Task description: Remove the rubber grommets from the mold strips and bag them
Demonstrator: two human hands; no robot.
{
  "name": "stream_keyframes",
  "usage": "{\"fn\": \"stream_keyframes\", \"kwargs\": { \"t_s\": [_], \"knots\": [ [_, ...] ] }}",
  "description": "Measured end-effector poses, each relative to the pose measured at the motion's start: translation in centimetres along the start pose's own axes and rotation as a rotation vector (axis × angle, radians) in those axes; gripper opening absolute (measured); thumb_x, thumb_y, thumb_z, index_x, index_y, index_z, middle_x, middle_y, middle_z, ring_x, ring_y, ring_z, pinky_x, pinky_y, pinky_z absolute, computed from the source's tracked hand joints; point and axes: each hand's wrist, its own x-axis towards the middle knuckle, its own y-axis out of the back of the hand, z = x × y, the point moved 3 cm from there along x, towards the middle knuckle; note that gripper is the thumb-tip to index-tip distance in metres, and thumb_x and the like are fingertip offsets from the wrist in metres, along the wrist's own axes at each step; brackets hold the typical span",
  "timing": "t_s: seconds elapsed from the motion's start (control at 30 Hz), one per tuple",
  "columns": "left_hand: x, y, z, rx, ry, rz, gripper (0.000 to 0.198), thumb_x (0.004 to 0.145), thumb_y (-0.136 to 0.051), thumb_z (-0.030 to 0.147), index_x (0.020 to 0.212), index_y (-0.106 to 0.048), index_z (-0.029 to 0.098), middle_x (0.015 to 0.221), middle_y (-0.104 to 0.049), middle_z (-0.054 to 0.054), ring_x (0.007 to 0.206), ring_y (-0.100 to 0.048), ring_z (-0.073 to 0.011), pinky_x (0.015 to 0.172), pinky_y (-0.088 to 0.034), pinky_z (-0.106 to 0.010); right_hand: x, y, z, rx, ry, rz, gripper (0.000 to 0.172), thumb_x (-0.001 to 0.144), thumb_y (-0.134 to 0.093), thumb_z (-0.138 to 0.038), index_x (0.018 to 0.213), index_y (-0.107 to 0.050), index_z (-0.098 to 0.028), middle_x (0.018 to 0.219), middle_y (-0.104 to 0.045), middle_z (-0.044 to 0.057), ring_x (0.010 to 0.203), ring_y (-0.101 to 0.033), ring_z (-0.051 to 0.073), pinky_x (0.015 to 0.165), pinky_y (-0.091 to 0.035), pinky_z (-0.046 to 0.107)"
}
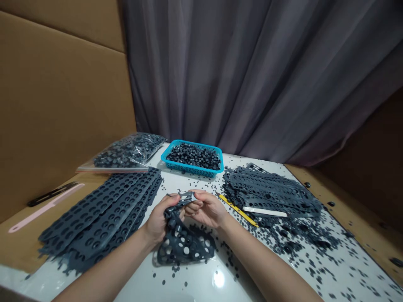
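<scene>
My left hand [160, 220] and my right hand [206, 208] meet over the middle of the white table [201, 281]. Both grip the upper end of a black rubber sheet [184, 245] full of punched round holes; its lower part droops crumpled onto the table. My right fingers pinch the sheet's top edge, and my left fingers curl round it from the left. Just beyond the hands stands a blue basket [192, 158] holding several small black rubber rings.
A stack of unpunched black sheets [103, 214] lies at the left, a pile of punched sheets [270, 195] at the right with a yellow-handled blade [237, 209]. A clear bag of rings [126, 153], black snips [52, 193] and a pink tool [44, 208] lie far left. Black scraps litter the table.
</scene>
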Motion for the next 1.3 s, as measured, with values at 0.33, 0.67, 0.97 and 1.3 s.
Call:
{"fn": "stream_keyframes", "kwargs": {
  "t_s": [0.33, 0.67, 0.97, 1.3],
  "knots": [
    [-0.8, -1.0, 2.0, 0.141, -0.082, -0.026, 0.038, 0.062, -0.073, 0.042, 0.055, -0.046, 0.016, 0.044, -0.036, 0.007, 0.038, -0.032, -0.0051, 0.04, -0.029, -0.019, -0.1, -1.4, -2.9, -0.177, 0.132, 0.05, 0.04, 0.082, -0.053, -0.042, 0.055, -0.034, -0.019, 0.052, -0.023, -0.005, 0.049, -0.023, 0.01, 0.053, -0.022, 0.026],
    [0.6, 0.6, 2.0, 0.409, -0.218, 0.235, 0.037, 0.058, -0.075, 0.045, 0.062, -0.056, 0.014, 0.05, -0.05, 0.006, 0.042, -0.044, -0.0061, 0.041, -0.033, -0.017, -0.9, -1.6, -4.8, -0.659, 0.124, 0.099, 0.047, 0.08, -0.051, -0.059, 0.061, -0.049, -0.016, 0.056, -0.035, -0.004, 0.053, -0.027, 0.01, 0.053, -0.017, 0.027],
    [1.1, 1.2, 3.2, 0.484, -0.189, 0.343, 0.035, 0.065, -0.068, 0.047, 0.063, -0.056, 0.015, 0.049, -0.056, 0.003, 0.04, -0.049, -0.0099, 0.039, -0.035, -0.019, -0.9, -0.9, -4.1, -0.71, 0.054, 0.084, 0.064, 0.082, -0.029, -0.07, 0.053, -0.049, -0.017, 0.046, -0.033, -0.004, 0.046, -0.028, 0.01, 0.051, -0.019, 0.027],
    [1.1, 0.8, 3.4, 0.587, -0.205, 0.268, 0.023, 0.068, -0.069, 0.038, 0.071, -0.059, 0.017, 0.058, -0.056, 0.004, 0.045, -0.049, -0.0103, 0.041, -0.037, -0.018, -1.2, -1.2, -5.4, -1.043, 0.106, 0.369, 0.02, 0.084, -0.05, -0.032, 0.082, -0.062, -0.016, 0.06, -0.047, -0.002, 0.06, -0.042, 0.012, 0.059, -0.029, 0.026]
  ]
}}
